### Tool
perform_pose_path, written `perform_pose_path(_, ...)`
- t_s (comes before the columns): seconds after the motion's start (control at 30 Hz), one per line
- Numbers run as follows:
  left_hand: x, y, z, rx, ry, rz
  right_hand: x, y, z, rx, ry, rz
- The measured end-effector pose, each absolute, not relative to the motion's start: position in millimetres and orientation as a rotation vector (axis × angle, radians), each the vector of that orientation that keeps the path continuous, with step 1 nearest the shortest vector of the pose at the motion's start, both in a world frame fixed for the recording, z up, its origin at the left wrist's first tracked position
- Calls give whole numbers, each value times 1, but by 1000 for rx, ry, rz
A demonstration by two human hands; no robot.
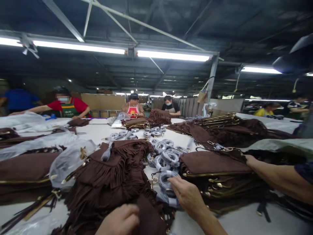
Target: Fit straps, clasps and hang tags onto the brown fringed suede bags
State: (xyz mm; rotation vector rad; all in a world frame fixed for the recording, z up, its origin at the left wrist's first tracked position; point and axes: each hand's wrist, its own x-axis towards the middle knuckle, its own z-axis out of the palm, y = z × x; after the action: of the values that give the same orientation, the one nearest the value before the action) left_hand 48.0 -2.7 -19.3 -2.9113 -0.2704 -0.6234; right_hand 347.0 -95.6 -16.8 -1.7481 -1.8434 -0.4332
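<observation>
My left hand is curled closed at the bottom edge, gripping the flap of a brown fringed suede bag that lies in a heap in front of me. My right hand reaches forward over a pile of coiled straps wrapped in clear plastic. Its fingers bend down around the nearest coil, and the fingertips are partly hidden. Right of it stands a stack of flat brown bags with gold zips.
A co-worker's bare forearm rests on the stack from the right. More strap coils, brown bags and clear plastic sleeves cover the white table. Several people work at the far side.
</observation>
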Motion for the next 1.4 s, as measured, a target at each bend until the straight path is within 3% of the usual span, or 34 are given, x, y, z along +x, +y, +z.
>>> perform_pose_path(0.13,125,15,27,-2941,-331,-369,351,-99,-19,-1724,-1874,-395)
perform_pose_path(0.37,185,54,20,-3094,-534,-311,363,-101,-13,-1613,-1847,-215)
perform_pose_path(0.6,167,38,60,-3168,-754,-805,363,-111,6,-1485,-1548,-175)
perform_pose_path(0.9,141,-8,60,-3780,-1460,-1920,282,-121,31,-1434,-1573,520)
perform_pose_path(0.97,133,-16,57,-3849,-1486,-2108,270,-129,32,-1505,-1594,412)
perform_pose_path(1.1,118,-29,58,-3825,-1400,-2338,260,-149,29,-1757,-1690,-117)
perform_pose_path(1.23,111,-44,53,-3679,-1184,-2319,251,-162,26,-1913,-1770,-573)
perform_pose_path(1.4,109,-64,47,-3527,-953,-2103,238,-170,29,-2060,-1754,-752)
